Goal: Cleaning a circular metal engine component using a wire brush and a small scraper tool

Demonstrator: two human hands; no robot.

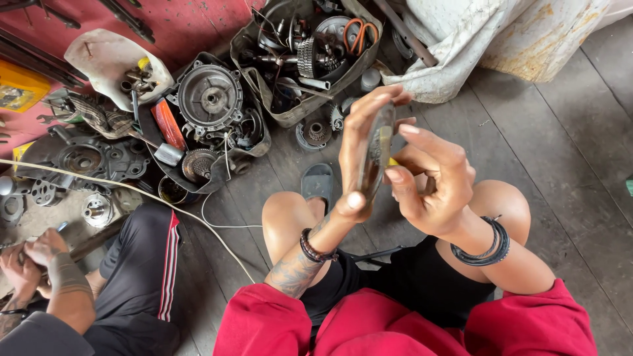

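We hold a thin round metal disc [378, 153] edge-on above our knees, left hand [356, 155] clasped around its rim, right hand [432, 181] half-curled with fingertips against its face. It looks lifted out for handling only; the parts tray [290, 113] beyond the disc remains full.

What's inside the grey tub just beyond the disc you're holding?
The grey tub holds a toothed gear, orange-handled scissors, wires and round metal parts. Anything beneath that pile is covered.
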